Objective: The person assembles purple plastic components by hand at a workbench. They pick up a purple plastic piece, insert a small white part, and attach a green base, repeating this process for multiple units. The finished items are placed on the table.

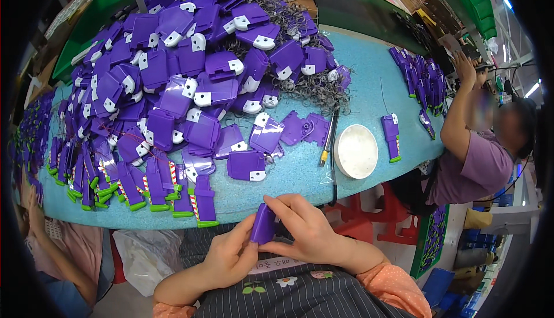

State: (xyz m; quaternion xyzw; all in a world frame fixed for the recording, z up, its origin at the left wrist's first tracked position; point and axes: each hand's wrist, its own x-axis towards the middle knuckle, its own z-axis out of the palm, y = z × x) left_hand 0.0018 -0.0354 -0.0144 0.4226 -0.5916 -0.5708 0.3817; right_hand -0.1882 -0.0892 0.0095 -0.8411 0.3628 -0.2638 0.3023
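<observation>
I hold a small purple plastic casing part in front of my apron, just off the table's near edge. My left hand pinches its lower left side between thumb and fingers. My right hand grips its upper right side, with the index finger along the top edge and the thumb below. Beyond my hands lies a loose purple shell with a white corner. Left of it, several purple parts with green ends lie along the table's near edge.
A large heap of purple shells covers the blue table, with thin dark wires at its right. A white round dish and a slim pen-like tool lie nearby. A co-worker sits at right; another person's arm shows at left.
</observation>
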